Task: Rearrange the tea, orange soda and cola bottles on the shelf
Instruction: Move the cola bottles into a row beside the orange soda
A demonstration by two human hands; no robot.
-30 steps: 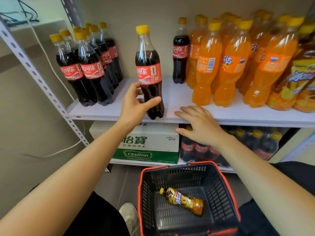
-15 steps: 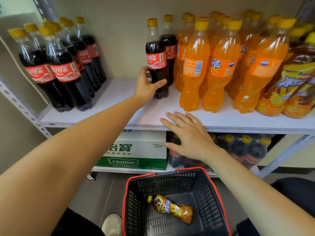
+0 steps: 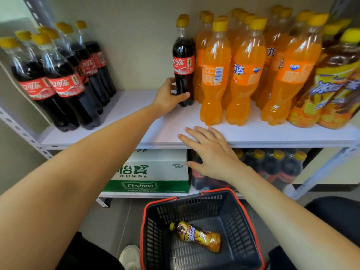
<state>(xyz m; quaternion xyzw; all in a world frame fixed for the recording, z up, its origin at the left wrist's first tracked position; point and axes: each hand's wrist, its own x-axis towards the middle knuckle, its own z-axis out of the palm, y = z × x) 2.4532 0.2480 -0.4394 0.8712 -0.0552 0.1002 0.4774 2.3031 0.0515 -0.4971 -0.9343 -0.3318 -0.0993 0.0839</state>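
My left hand (image 3: 169,98) grips the lower part of an upright cola bottle (image 3: 183,61) standing deep on the white shelf (image 3: 136,121), right beside the orange soda bottles (image 3: 245,75); another cola cap shows just behind it. A group of cola bottles (image 3: 58,80) stands at the shelf's left end. Tea bottles (image 3: 331,90) stand at the far right. My right hand (image 3: 212,152) rests flat with spread fingers on the shelf's front edge. One tea bottle (image 3: 196,236) lies in the basket (image 3: 251,227) below.
Under the shelf sit a green and white water carton (image 3: 152,172) and a pack of cola bottles (image 3: 272,168). The grey perforated shelf post (image 3: 23,131) runs down the left. My shoe (image 3: 130,256) is beside the basket on the floor.
My left hand has carried the cola bottle from the shelf's front edge back and to the right, up against the orange sodas. The right hand has stayed on the shelf edge.
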